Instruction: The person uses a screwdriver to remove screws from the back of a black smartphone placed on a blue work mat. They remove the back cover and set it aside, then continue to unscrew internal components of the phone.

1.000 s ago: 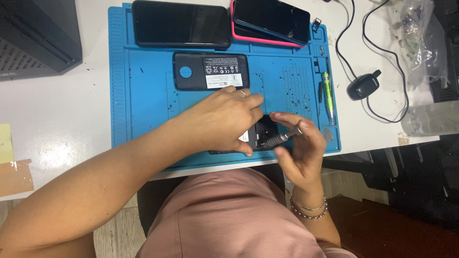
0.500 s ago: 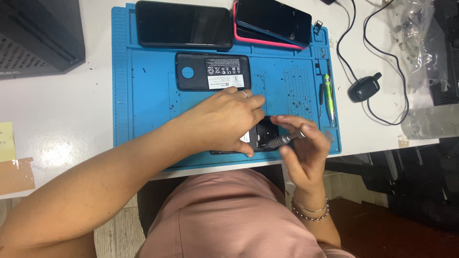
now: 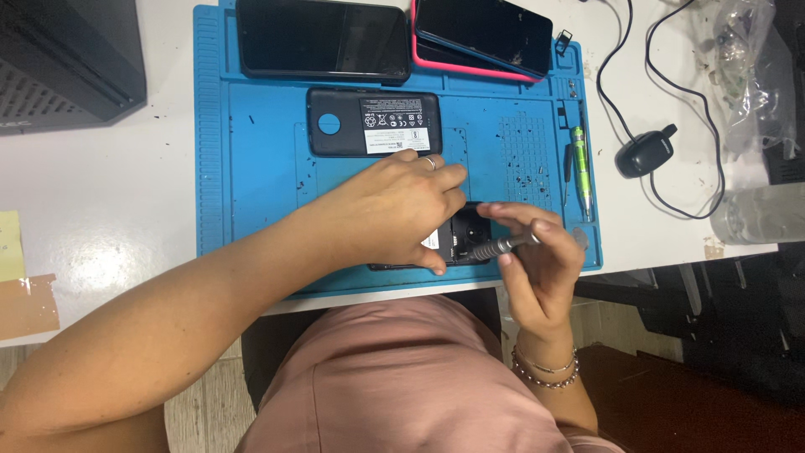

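Observation:
On the blue work mat (image 3: 251, 168), my left hand (image 3: 394, 205) lies flat over an opened black phone (image 3: 461, 239) near the mat's front edge, holding it down. Most of that phone is hidden under the hand. My right hand (image 3: 537, 260) pinches a slim grey metal screwdriver (image 3: 501, 247), its tip pointing left onto the exposed part of the phone. A ring sits on a finger of my left hand. Bracelets circle my right wrist.
A black phone back cover (image 3: 373, 122) lies just beyond my left hand. Two dark phones (image 3: 323, 38) (image 3: 495, 29), one in a pink case, rest at the mat's far edge. A green tool (image 3: 580, 168) lies along the mat's right side. A black corded device (image 3: 644, 153) and plastic bags are at right.
The view has shifted slightly. My right hand has turned the screwdriver a little between its fingers; my left hand stays pressed on the phone.

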